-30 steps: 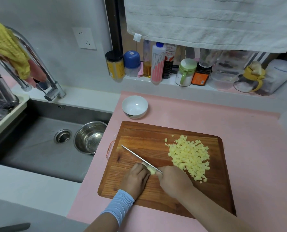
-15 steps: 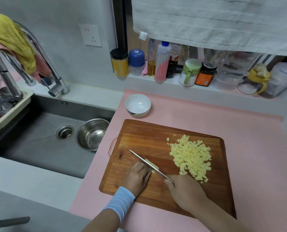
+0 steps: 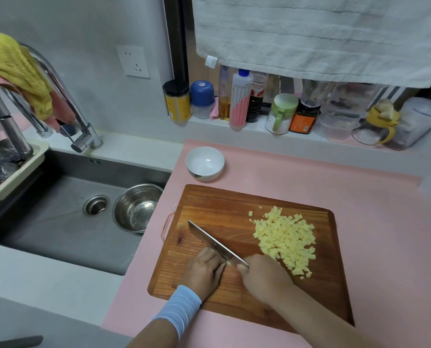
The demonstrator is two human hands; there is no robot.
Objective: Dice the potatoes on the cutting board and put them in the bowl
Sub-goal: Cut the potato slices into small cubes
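Observation:
A wooden cutting board (image 3: 224, 204) lies on the pink counter mat. A heap of yellow potato dice (image 3: 286, 238) covers its right half. My right hand (image 3: 264, 277) grips the handle of a knife (image 3: 209, 238) whose blade runs up and left across the board. My left hand (image 3: 204, 268), with a blue wristband, has its fingers curled against the blade's left side, over a small potato piece that is almost hidden. An empty white bowl (image 3: 204, 163) stands on the mat beyond the board's far left corner.
A steel sink (image 3: 66, 222) at left holds a metal bowl (image 3: 136, 207). The faucet (image 3: 66, 101) carries a yellow cloth. Jars and bottles (image 3: 239, 101) line the back ledge under a hanging white towel (image 3: 309, 33). Bare pink mat (image 3: 372, 197) surrounds the board.
The knife blade has come down again beside my left fingers, and the potato piece that showed on the blade half a second ago is now nearly covered. The view shifted slightly.

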